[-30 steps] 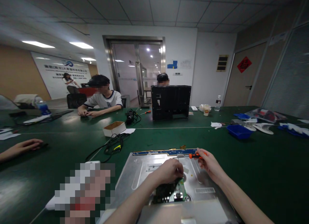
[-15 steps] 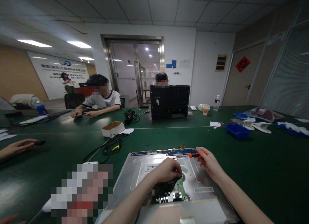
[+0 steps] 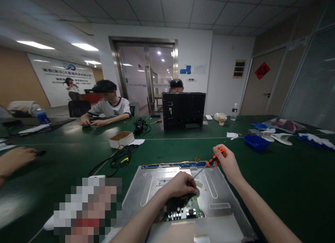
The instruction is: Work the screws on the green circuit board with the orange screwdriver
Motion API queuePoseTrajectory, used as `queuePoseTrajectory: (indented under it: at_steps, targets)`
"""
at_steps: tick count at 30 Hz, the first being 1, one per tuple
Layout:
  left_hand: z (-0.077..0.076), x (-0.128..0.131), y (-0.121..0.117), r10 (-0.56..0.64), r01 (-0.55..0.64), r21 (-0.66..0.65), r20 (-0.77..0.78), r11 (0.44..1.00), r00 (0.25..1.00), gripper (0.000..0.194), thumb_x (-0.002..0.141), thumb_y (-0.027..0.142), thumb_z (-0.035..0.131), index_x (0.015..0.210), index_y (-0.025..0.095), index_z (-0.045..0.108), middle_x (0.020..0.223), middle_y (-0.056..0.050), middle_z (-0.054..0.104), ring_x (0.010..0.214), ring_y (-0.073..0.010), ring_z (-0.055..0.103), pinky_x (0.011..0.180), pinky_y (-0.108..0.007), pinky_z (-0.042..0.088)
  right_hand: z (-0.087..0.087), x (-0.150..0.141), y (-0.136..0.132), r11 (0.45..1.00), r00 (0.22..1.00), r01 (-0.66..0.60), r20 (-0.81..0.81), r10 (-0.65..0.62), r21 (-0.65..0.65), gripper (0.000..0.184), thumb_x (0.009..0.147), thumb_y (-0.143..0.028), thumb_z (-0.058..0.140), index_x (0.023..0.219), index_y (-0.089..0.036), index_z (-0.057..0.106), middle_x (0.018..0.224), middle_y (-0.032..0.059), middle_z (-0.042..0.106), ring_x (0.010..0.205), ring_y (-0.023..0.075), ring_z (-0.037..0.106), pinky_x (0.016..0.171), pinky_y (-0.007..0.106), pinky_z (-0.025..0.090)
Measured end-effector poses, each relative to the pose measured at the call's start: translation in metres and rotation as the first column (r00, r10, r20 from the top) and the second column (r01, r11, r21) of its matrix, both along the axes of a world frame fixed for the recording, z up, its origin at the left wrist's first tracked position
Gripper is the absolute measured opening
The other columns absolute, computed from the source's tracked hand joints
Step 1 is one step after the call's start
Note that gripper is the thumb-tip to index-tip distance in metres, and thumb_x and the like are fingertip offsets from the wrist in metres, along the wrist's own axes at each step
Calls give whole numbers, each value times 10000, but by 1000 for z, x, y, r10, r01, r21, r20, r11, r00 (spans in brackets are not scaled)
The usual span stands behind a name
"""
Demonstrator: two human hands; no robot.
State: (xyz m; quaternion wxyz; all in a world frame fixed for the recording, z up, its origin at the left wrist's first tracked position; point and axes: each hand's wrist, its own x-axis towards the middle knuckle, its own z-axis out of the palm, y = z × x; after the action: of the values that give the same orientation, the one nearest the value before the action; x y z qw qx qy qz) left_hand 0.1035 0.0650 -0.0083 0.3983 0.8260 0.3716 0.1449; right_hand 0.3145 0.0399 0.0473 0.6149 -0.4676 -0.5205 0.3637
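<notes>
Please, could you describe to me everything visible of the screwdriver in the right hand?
The screwdriver has an orange and black handle, seemingly plastic, and a thin, metal-looking shaft. The right hand holds the handle near the far edge of the metal panel. It is tilted, its shaft sloping down towards the left hand; its tip cannot be made out.

Both hands and slim forearms are bare.
</notes>
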Motion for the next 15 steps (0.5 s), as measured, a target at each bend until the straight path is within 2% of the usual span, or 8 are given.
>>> queuePoseTrajectory:
  at_steps: [1, 2, 4, 6, 8, 10, 15]
  targets:
    - [0, -1, 0, -13, 13, -3, 4, 1000, 1000, 126, 692, 195, 706, 797, 153, 760, 746, -16, 725, 673, -155, 622, 609, -200, 426, 10, -3, 0, 1000, 998, -7, 61, 6, 21, 391, 724, -567, 691, 763, -221, 513, 546, -54, 502, 458, 137, 490, 457, 259, 362]
    - [1, -1, 1, -31, 31, 0, 9, 1000, 999, 122, 699, 177, 687, 796, 159, 760, 753, -12, 727, 686, -155, 626, 629, -201, 432, 20, -7, -1, 997, 968, -16, 251, -4, 78, 349, 778, -542, 648, 782, -223, 509, 575, -51, 506, 482, 140, 508, 473, 258, 361]
    - [1, -2, 1, -55, 55, 11, 16, 998, 998, 131, 707, 155, 660, 790, 168, 760, 755, -7, 727, 705, -156, 628, 656, -203, 437, 41, -16, -3, 982, 819, -62, 571, -52, 177, 276, 837, -481, 598, 803, -224, 505, 616, -40, 530, 533, 145, 520, 501, 256, 341]
    - [2, -2, 1, -47, 47, 21, 20, 999, 999, 133, 704, 151, 651, 780, 164, 759, 740, -8, 723, 702, -159, 626, 652, -204, 436, 59, -24, -6, 971, 639, -155, 768, -41, 180, 243, 860, -454, 574, 808, -227, 505, 584, -51, 509, 517, 136, 481, 503, 254, 308]
    - [2, -2, 0, -27, 27, 22, 20, 999, 999, 135, 694, 146, 646, 773, 158, 755, 724, -7, 718, 683, -158, 620, 634, -204, 432, 72, -30, -10, 967, 517, -218, 856, 2, 129, 227, 870, -443, 566, 817, -228, 512, 606, -43, 533, 534, 132, 479, 505, 248, 299]
    - [3, -2, -1, -26, 26, 22, 21, 999, 999, 135, 678, 136, 645, 762, 156, 749, 713, -1, 710, 674, -154, 612, 630, -202, 428, 79, -33, -14, 967, 438, -233, 899, 12, 100, 206, 860, -427, 584, 834, -232, 524, 625, -36, 553, 543, 132, 481, 506, 246, 300]
    - [3, -2, -1, -27, 28, 14, -17, 1000, 999, 106, 676, 138, 637, 729, 157, 727, 678, 19, 677, 656, -142, 586, 606, -196, 405, 82, -31, -19, 968, 302, -251, 951, 65, 13, 176, 835, -403, 624, 855, -241, 558, 682, -22, 587, 586, 139, 511, 519, 242, 301]
